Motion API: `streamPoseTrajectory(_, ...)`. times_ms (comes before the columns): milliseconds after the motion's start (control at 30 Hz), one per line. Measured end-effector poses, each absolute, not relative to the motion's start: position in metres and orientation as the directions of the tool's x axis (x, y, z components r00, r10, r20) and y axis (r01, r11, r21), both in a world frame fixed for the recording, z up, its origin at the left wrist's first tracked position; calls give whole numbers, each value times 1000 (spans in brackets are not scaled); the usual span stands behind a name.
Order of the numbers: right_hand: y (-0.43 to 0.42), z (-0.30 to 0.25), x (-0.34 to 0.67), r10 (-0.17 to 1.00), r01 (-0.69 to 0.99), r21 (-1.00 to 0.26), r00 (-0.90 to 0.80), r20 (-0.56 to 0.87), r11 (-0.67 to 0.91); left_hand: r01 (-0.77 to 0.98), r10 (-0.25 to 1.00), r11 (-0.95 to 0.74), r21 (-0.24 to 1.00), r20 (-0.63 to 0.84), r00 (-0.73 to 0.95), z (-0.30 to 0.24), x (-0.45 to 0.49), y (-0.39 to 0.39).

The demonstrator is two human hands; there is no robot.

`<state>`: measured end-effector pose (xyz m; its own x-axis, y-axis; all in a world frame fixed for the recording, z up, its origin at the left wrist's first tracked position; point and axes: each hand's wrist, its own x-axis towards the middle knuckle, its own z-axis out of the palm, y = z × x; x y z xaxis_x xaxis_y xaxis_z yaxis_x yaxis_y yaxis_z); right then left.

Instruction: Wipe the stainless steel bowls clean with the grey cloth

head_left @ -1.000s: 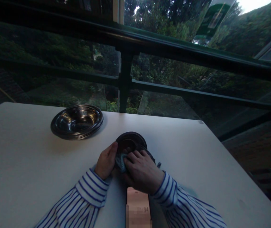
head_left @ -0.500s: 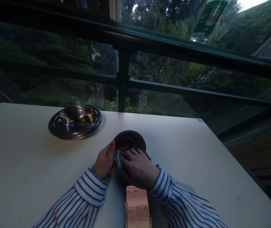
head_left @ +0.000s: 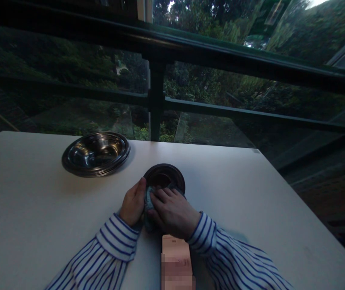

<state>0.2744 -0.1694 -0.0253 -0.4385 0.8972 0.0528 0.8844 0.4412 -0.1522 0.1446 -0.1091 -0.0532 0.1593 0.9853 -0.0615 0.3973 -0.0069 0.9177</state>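
Note:
A round metal bowl (head_left: pixel 166 168) is tilted up between my hands at the middle of the white table. My left hand (head_left: pixel 133 201) grips its left rim, thumb on top. Bunched under my right hand (head_left: pixel 174 209) is a grey-blue cloth (head_left: pixel 149 199), pressed against the inside of the bowl near its close edge. The right fingers hide most of the cloth and the bowl's lower part. Farther left, a stack of shiny steel bowls (head_left: pixel 96 155) rests on the table, apart from both hands.
The white table (head_left: pixel 235 189) ends at a dark green railing (head_left: pixel 157 100) with glass panels and trees beyond. A phone-like pink object (head_left: pixel 176 247) lies close to me, below my right wrist, partly blurred out.
My right hand has shifted slightly left and up with the cloth, and more cloth now shows below it. The left hand keeps its grip on the bowl. The stack is unmoved.

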Motion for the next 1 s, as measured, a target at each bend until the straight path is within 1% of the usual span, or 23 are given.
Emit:
streamPoseTrajectory(200, -176, -18, 289, 880, 879, -87, -474, -39, 469, 383, 974, 9, 924, -96, 207, -53, 146, -109)
streamPoseTrajectory(400, -170, -24, 273, 918, 907, -142, -393, 53, 397, 371, 971, -38, 928, -54, 234, -53, 143, -108)
streamPoseTrajectory(533, -172, -20, 286, 883, 878, -123, -469, -30, 462, 383, 973, -18, 924, -73, 220, -54, 143, -109)
streamPoseTrajectory(600, -173, -18, 290, 875, 874, -109, -481, -57, 474, 380, 974, -6, 925, -81, 212, -52, 144, -109)
streamPoseTrajectory(800, -171, -26, 274, 916, 907, -130, -397, 53, 400, 379, 978, -9, 926, -70, 194, -50, 144, -109)
streamPoseTrajectory(1000, -176, -19, 288, 886, 885, -64, -463, -31, 460, 361, 973, -5, 932, -78, 215, -50, 145, -109)
